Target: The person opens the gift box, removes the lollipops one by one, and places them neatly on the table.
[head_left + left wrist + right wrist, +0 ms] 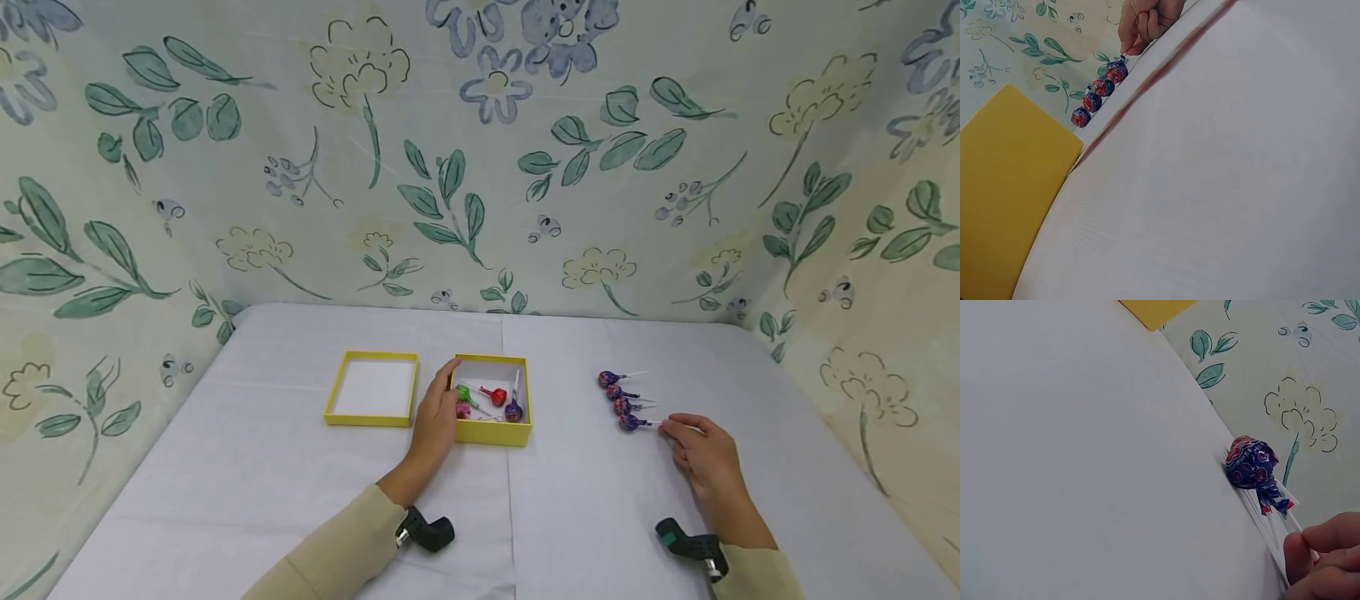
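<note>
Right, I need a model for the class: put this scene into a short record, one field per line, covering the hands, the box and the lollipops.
Surface: white-covered table
Left hand: rests against the left side of the yellow box
Right hand: pinches the stick of the nearest lollipop in the row
Row: four lollipops, right of the box, heads leftward
Box contents: green lollipop, red lollipop, pink lollipop, purple lollipop
Left of box: shallow yellow-rimmed piece, probably the lid
</note>
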Demonstrator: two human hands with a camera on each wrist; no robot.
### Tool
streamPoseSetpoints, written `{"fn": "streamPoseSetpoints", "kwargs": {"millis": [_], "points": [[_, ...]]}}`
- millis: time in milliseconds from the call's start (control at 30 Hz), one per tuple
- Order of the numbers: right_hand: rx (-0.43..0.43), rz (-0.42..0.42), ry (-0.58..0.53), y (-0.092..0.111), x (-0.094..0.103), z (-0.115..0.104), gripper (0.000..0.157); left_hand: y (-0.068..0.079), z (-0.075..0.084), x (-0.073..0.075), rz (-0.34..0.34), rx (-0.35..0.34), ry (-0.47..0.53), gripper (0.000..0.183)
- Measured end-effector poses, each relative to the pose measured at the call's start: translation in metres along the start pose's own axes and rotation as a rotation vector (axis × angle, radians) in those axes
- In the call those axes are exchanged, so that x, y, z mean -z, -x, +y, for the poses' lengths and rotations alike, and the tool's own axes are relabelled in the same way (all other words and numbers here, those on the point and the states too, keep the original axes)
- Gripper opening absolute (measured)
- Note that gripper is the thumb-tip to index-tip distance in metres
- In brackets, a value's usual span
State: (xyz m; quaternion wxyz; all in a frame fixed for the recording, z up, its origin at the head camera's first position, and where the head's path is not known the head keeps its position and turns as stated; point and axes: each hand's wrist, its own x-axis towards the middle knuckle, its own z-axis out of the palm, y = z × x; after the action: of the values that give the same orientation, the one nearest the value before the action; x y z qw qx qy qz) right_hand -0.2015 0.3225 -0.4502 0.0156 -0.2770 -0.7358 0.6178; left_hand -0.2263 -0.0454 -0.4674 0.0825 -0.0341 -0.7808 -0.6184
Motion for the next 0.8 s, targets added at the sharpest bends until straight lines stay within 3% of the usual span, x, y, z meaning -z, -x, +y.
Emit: {"fn": "streamPoseSetpoints", "kwargs": {"millis": [300, 567, 800], "points": [[-0.004, 0.038, 0.064, 0.001, -0.002, 0.001, 0.036, 0.0, -0.001, 0.0, -0.007, 0.006, 0.009, 0.047], [-0.004, 0.123, 0.13, 0.0, -0.01, 0.002, 0.036, 0.0, 0.0, 0.0, -0.01, 0.001, 0.008, 0.047], [0.005, 0.136, 0.173, -0.001, -0.012, 0.002, 0.034, 0.0, -0.001, 0.0, -0.009, 0.003, 0.01, 0.047]]}}
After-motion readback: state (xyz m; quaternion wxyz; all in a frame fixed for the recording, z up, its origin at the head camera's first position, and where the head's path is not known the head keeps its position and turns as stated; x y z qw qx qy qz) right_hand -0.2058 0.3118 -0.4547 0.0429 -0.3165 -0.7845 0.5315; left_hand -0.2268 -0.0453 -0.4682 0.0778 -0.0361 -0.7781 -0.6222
